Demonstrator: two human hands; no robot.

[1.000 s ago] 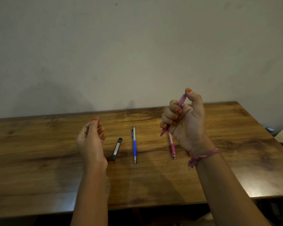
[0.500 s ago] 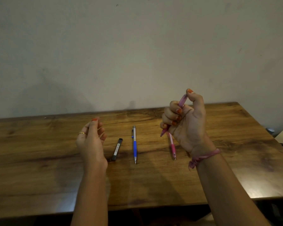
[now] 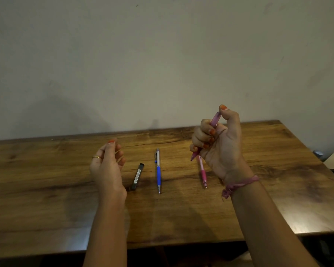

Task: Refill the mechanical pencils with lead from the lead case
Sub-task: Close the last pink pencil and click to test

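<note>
Up above the wooden desk (image 3: pixel 46 199), right hand (image 3: pixel 219 145) raised, fingers curled round a translucent purple mechanical pencil (image 3: pixel 214 120), thumb pressed on its upper end, tip pointing down and toward the left. Left hand (image 3: pixel 107 166) lifted too, edge-on to the camera, fingers loosely bent, thumb tip close to the fingertips; whether anything thin is pinched there cannot be told. Gold ring (image 3: pixel 95 157) on one left finger, pink thread band (image 3: pixel 239 185) tied round the right wrist. Flat on the desk, roughly midway between its near and far edges, three things in a row, each lying near-to-far: a slim black lead case (image 3: pixel 137 176) just beside the left hand; a blue and silver mechanical pencil (image 3: pixel 158 170) to its right, tip toward the near edge; a pink mechanical pencil (image 3: pixel 202 171) further right, partly hidden behind the right hand, tip also toward the near edge. All three apart from one another. Plain pale wall (image 3: pixel 162 64) behind the far edge.
</note>
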